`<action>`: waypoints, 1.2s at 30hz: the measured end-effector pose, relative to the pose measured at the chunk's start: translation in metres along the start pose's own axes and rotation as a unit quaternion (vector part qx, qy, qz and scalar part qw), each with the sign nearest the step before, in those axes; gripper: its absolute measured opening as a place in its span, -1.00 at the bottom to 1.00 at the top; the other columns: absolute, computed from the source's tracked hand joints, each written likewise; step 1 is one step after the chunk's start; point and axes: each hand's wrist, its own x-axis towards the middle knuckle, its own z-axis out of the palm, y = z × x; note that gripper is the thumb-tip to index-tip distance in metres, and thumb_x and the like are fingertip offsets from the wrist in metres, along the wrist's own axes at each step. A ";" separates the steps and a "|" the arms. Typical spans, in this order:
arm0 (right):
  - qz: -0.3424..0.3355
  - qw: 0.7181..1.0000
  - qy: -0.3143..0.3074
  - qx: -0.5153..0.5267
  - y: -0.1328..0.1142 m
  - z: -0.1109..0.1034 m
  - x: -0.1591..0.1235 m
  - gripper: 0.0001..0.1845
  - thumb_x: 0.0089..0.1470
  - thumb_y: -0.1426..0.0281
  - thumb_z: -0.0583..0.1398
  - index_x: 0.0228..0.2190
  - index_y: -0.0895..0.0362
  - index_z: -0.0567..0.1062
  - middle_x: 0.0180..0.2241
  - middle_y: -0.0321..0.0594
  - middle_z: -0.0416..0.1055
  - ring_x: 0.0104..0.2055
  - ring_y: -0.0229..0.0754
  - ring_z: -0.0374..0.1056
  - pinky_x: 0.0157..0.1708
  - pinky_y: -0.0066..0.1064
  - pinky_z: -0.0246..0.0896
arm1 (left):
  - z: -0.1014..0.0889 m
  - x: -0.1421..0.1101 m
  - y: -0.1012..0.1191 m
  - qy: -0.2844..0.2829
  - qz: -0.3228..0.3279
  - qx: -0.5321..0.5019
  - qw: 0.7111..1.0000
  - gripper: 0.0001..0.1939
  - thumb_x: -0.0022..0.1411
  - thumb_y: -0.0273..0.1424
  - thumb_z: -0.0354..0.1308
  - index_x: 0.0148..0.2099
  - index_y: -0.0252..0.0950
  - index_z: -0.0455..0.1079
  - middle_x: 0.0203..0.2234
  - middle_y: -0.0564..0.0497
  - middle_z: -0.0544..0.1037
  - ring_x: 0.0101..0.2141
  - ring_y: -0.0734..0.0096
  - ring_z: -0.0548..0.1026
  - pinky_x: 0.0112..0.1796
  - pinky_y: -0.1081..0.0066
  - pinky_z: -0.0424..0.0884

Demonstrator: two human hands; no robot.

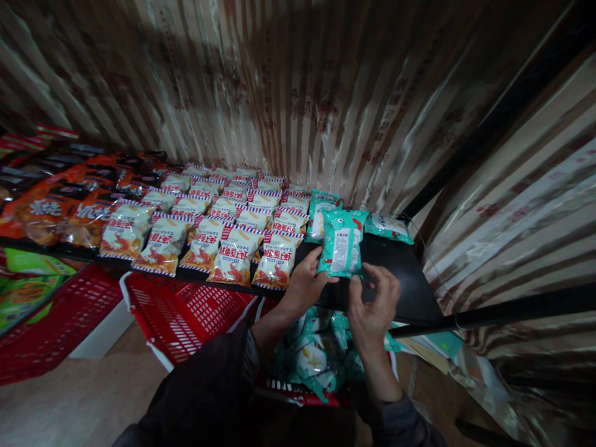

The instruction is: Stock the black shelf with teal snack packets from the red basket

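Note:
A teal snack bag (342,242) is held over the right part of the black shelf (395,267), its printed label panel facing me. My left hand (305,282) grips it at the lower left edge, fingers partly hidden behind it. At the lower right corner, the thumb and curled fingers of my right hand (375,304) close on the bag. Just behind stand a similar teal bag (316,214) and another teal bag (388,226), which leans low at the back. Left of my hands, white snack bags (235,254) with red lettering stand in rows.
Below the shelf, a red basket (298,397) holds several teal bags (314,360). A tilted red basket (195,310) is to its left, another red basket (93,298) farther left. Orange bags (46,211) fill the shelf's left. Striped curtain (279,81) hangs behind; black poles (465,149) frame the right.

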 end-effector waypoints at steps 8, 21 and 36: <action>-0.009 0.999 -0.046 0.024 -0.005 0.000 -0.005 -0.60 0.21 0.25 0.08 0.04 0.11 0.39 -0.04 -0.01 0.34 0.05 0.00 0.26 0.01 -0.07 0.20 | 0.006 -0.010 -0.012 0.027 0.078 0.200 0.976 -0.35 0.15 -0.56 0.03 0.30 -0.29 0.11 0.00 -0.13 0.50 -0.29 0.36 0.57 -0.14 0.27 0.52; 0.153 0.962 -0.071 0.214 -0.011 -0.003 -0.003 -0.46 0.13 0.14 0.13 0.10 0.10 0.31 0.03 -0.06 0.38 0.08 -0.03 0.30 0.08 -0.13 0.18 | 0.013 -0.028 -0.006 -0.026 0.232 0.390 0.891 -0.31 0.16 -0.46 0.10 0.33 -0.17 0.07 0.07 -0.14 0.29 -0.17 0.34 0.44 -0.18 0.35 0.49; 0.273 0.918 -0.067 0.280 0.001 0.002 0.000 -0.61 0.05 0.10 0.22 -0.18 0.10 0.41 -0.22 -0.22 0.48 -0.17 -0.16 0.40 -0.11 -0.31 0.30 | 0.014 -0.031 -0.009 -0.089 0.258 0.419 0.866 -0.33 0.19 -0.53 0.00 0.34 -0.17 0.05 0.12 -0.14 0.28 0.09 0.19 0.33 0.05 0.24 0.41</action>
